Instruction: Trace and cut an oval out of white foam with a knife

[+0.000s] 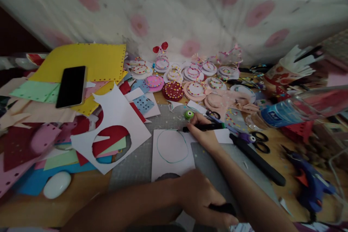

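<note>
A white paper piece (pixel 161 168) lies on the grey cutting mat, with a green-blue circle outline (pixel 173 162) drawn on it. Just right of the circle, my right hand (pixel 200 128) has its fingers closed on a black marker pen (pixel 210 127) with a green end. Lower down, my left hand (pixel 199 197) reaches across the paper's near edge, closed on a black object (pixel 223 208) whose kind I cannot make out. Beneath that forearm, a dark round shape (pixel 167 176) shows partly on the paper. A small green eye-shaped piece (pixel 189 114) sits beside my right fingertips.
A cut-out white sheet (pixel 111 110), a phone (pixel 71 87) and coloured felt sheets (pixel 87 58) pile at left. Several decorated discs (pixel 173 91) stand behind. At right are scissors (pixel 261 141), a black-handled tool (pixel 258 159), a plastic bottle (pixel 282 114) and a blue glue gun (pixel 310 185).
</note>
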`<state>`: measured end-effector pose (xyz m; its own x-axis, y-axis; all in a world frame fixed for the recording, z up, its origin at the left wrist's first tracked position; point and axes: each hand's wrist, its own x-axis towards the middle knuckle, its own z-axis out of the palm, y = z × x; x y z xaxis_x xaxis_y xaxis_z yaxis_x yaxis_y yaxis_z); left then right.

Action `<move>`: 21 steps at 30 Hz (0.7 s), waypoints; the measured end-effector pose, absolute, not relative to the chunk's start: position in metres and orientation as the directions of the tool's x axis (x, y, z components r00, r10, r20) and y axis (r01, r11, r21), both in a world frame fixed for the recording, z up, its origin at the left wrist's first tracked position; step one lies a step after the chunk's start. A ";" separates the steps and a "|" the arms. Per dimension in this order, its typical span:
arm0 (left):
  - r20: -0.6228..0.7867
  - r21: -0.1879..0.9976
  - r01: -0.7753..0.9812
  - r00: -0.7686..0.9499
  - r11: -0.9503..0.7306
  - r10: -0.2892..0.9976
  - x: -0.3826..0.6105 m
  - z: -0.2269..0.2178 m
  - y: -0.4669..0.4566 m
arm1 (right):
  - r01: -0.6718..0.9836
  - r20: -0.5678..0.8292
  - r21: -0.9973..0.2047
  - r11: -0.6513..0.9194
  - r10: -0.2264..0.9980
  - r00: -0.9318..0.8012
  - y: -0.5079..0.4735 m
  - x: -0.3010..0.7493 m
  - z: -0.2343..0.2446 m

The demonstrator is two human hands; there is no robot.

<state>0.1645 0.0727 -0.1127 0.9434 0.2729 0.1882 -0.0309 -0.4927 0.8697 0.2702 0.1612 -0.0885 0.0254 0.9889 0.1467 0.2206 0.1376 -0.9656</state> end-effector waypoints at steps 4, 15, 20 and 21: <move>0.154 0.883 -0.012 0.951 -0.468 0.267 0.164 -0.113 0.072 | 0.213 0.135 -0.969 0.126 0.990 0.031 0.162 0.272 -0.088; 0.191 0.871 -0.033 0.942 -0.490 0.277 0.165 -0.113 0.072 | 0.198 0.115 -0.974 0.106 0.993 0.037 0.163 0.273 -0.087; 0.173 0.861 -0.020 0.951 -0.507 0.256 0.164 -0.107 0.074 | 0.184 0.108 -0.978 0.101 0.994 0.032 0.163 0.278 -0.088; 0.167 0.856 -0.015 0.954 -0.517 0.249 0.164 -0.105 0.075 | 0.180 0.104 -0.979 0.097 0.994 0.033 0.163 0.280 -0.088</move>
